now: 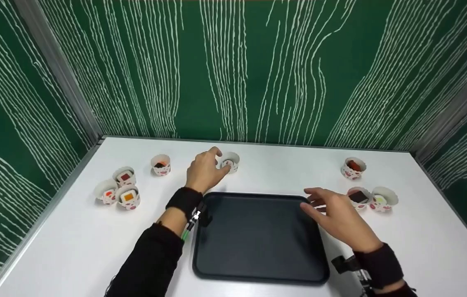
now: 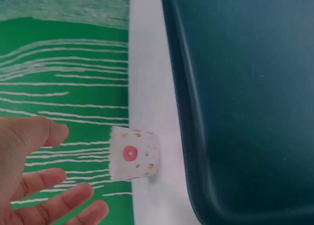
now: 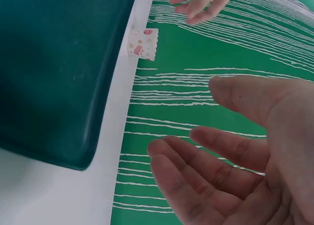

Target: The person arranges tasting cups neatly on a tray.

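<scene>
My left hand (image 1: 206,170) is beside a small patterned paper cup (image 1: 230,162) at the back of the table, its thumb and fingers spread. The left wrist view shows a gap between those fingers and the cup (image 2: 135,154). A small white piece with some red on it sits in the cup. Over the right edge of a dark rectangular tray (image 1: 261,239), my right hand (image 1: 334,212) hovers with loosely bent fingers and nothing in them. The tray's bare surface shows between my arms.
On the left, several paper cups (image 1: 124,176) hold small sushi-like pieces, one cup (image 1: 160,165) standing apart. At the right are a cup with a red piece (image 1: 353,168), one with a dark piece (image 1: 358,198) and one with a pale green piece (image 1: 383,199). Green walls (image 1: 258,82) enclose the table.
</scene>
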Motion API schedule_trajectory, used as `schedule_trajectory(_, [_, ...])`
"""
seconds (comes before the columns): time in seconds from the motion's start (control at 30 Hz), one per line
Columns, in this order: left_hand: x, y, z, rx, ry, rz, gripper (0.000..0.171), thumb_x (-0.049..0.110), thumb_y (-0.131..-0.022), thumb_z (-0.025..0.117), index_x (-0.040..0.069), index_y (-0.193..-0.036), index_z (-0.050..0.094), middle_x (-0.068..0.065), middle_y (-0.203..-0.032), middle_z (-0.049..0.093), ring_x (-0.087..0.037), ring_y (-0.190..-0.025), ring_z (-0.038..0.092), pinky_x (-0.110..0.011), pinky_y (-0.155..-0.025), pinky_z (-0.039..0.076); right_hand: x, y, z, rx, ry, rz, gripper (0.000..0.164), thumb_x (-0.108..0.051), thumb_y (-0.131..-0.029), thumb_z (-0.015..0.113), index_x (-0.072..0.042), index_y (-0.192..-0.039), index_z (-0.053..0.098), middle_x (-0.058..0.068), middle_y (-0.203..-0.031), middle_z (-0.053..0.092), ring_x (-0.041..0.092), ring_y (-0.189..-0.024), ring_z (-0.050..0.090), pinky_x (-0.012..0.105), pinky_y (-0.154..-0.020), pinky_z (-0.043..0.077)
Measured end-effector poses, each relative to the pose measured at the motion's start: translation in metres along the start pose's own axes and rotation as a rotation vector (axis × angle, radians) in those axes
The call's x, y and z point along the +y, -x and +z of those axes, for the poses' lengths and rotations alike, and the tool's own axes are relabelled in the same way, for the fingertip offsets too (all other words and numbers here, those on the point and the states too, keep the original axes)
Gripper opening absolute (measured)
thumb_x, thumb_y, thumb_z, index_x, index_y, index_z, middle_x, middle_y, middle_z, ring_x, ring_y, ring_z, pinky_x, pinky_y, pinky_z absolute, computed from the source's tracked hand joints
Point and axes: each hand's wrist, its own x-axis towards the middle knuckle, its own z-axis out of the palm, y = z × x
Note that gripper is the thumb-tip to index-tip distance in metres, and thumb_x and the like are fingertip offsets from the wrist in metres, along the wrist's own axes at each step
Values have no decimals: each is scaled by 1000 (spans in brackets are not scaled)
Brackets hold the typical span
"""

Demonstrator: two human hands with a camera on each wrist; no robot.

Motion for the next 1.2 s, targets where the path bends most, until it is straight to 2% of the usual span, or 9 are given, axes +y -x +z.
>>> schedule_trajectory(0.3, [-2, -24, 21, 0, -49, -93, 57, 34, -90, 83, 3, -135, 67, -21, -121, 74, -38, -109, 73, -56, -85, 60, 0, 4, 11, -5, -1, 6, 39, -26, -103, 74, 1, -131, 72, 13, -113, 80, 26, -100, 79, 49, -90, 63])
schedule_trajectory(0.5, [-9, -32, 32, -39, -63, -155, 71, 41, -88, 86, 1, -142, 63, -22, -129, 70, -39, -119, 70, -59, -95, 59, 0, 5, 12, -2, 27, 7, 38, -27, -103, 75, 0, -129, 73, 12, -113, 80, 23, -99, 79, 50, -89, 63])
schedule_trajectory(0.77, [-13, -34, 45, -39, -56, -178, 71, 39, -88, 86, -4, -141, 63, -24, -128, 71, -41, -117, 70, -60, -95, 59, 0, 8, 12, -22, 52, 31, 39, -30, -103, 75, -4, -131, 73, 10, -116, 79, 21, -100, 78, 48, -86, 62])
schedule_trajectory(1.0, [-15, -40, 50, -57, -61, -191, 72, 41, -88, 85, -2, -142, 63, -22, -127, 70, -40, -118, 70, -59, -96, 59, 3, 7, 9, -29, 44, 30, 42, -31, -103, 74, -2, -133, 72, 11, -119, 79, 19, -100, 78, 49, -87, 62])
schedule_trajectory(1.2, [-15, -42, 54, -63, -59, -178, 69, 43, -88, 85, -1, -138, 65, -21, -125, 71, -40, -118, 70, -60, -98, 57, 5, 7, 8, -30, 52, 35, 41, -31, -103, 74, -3, -133, 73, 12, -119, 79, 18, -99, 78, 48, -87, 62])
